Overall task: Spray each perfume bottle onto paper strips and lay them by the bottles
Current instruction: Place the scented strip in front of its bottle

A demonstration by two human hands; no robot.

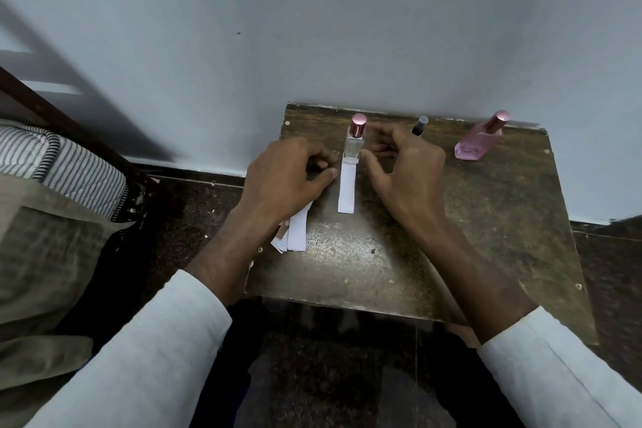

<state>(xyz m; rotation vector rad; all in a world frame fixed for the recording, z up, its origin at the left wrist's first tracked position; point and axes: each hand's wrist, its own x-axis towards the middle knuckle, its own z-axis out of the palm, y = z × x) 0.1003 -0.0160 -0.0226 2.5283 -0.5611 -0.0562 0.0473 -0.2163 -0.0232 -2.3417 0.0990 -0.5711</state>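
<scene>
White sleeves (pixel 146 340) nearest. Worn brown bench (pixel 399 254), scuffed. Left hand (pixel 285 177) loosely curled, holding nothing; right hand (pixel 406 167) likewise. Flat white strip (pixel 346 189) touched square clear bottle (pixel 355 142), pink cap.

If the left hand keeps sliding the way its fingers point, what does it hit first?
Probably the white paper strip: the left hand points its fingers right, toward the strip's left edge, just below the clear perfume bottle. Whether the fingertips already touch it is unclear.
</scene>
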